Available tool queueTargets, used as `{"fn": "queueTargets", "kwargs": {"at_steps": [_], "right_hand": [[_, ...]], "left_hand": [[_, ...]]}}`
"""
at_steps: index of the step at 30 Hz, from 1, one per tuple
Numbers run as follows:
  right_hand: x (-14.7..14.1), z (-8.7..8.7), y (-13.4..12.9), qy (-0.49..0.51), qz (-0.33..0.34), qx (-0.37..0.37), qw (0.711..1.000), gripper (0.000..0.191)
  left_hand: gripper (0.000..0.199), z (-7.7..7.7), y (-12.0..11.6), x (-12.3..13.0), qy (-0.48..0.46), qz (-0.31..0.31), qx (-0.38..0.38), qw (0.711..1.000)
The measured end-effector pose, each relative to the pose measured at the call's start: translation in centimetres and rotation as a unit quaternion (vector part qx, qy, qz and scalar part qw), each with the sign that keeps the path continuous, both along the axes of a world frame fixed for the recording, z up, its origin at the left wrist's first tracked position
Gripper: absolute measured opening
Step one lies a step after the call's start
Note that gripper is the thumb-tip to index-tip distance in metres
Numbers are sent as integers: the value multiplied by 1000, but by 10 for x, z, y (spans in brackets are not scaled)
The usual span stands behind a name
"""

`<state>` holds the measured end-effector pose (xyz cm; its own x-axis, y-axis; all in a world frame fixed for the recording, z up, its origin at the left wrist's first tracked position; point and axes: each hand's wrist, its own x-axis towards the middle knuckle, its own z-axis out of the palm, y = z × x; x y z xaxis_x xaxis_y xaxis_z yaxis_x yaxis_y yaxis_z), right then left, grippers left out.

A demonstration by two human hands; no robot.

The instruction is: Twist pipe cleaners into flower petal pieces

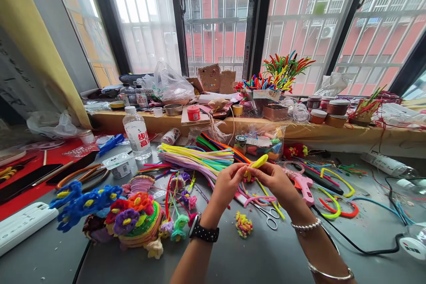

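Both hands meet over the middle of the grey table, with a yellow fuzzy pipe cleaner piece (260, 161) between them. My left hand (232, 181) has its fingertips pinched at the piece's left end. From the right, my right hand (273, 183) closes thumb and fingers on the same piece, whose looped tip sticks up. Below the hands lies a small yellow and pink fuzzy flower (244, 224). Scissors (269, 217) rest just under the right wrist. Behind the left hand spreads a bundle of pastel pipe cleaners (196, 156).
Fuzzy flowers (128, 219) fill the left front. A water bottle (137, 135) stands behind them, and a white power strip (25, 226) lies far left. A pink glue gun (303, 186) with a black cable is right of the hands. Jars and supplies crowd the window ledge (213, 124).
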<state>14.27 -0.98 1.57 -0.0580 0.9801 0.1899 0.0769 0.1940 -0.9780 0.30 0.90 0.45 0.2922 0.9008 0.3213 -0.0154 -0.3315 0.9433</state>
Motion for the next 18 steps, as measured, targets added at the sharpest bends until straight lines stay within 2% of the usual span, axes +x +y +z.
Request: {"fn": "queueTargets", "kwargs": {"at_steps": [3,9,12,18], "right_hand": [[-1,1,0,10,7,-8,1000,28],[-4,-2,1,46,9,-21,999,26],[-5,-4,1,53,24,-22,998,27],[-11,-6,3,6,7,24,1000,28]], "left_hand": [[27,1,-1,1,-44,-33,-70,996],[24,1,-1,-2,-130,-35,-158,978],[23,-1,-1,-2,-145,-38,-160,976],[18,-2,-1,2,-153,46,-114,981]]}}
